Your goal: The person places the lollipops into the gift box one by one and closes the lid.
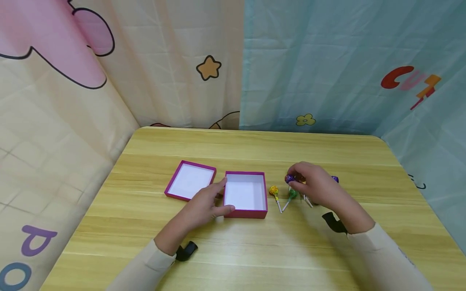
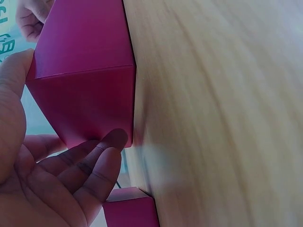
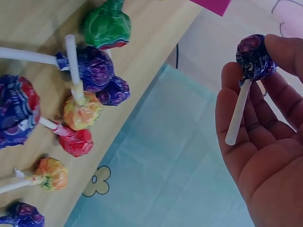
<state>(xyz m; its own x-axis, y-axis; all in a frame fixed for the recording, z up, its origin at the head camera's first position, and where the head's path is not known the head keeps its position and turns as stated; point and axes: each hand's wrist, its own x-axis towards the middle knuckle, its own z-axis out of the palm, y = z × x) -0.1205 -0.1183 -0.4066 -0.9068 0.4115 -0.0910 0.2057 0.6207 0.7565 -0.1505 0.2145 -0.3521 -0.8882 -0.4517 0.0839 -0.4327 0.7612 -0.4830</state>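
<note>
On the table (image 1: 236, 254), the box (image 1: 245, 214) stands open side up, the left hand (image 1: 204, 204) holding its nine o'clock wall with the thumb at the near corner. Beyond that hand, toward ten o'clock, lies the lid (image 1: 191, 180), inside up. At three o'clock from the box, the right hand (image 1: 316, 186) pinches a purple lollipop (image 3: 251, 52) by its wrapped head, near the yellow lollipop (image 1: 274, 190) and green lollipop (image 1: 293, 194). Picking out one lollipop seems the step in hand; the next move likely calls for a firm pinch, a clear lift and a steady box.
</note>
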